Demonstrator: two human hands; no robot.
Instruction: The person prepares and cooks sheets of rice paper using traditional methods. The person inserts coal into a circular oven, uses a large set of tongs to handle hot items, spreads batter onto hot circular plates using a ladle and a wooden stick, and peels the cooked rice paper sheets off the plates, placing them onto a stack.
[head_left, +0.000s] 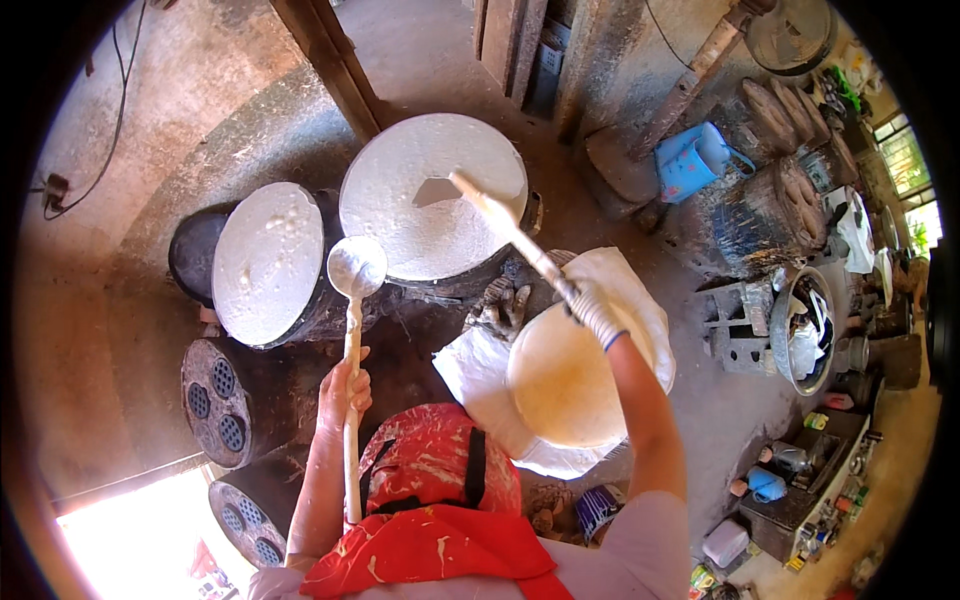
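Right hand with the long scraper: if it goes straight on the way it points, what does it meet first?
Probably the large white-coated round surface: the scraper in the gloved right hand already seems to reach it, though depth is unclear.

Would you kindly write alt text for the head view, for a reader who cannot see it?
Seen from above, a person's gloved right hand scrapes a long-handled flat spatula across a round white batter-coated steaming surface. The bare left hand holds a long white ladle beside a second white-coated round surface.

Wet, glossy white batter (432, 205) coats the griddle; the ladle (356, 268) looks batter-smeared, its handle wooden.
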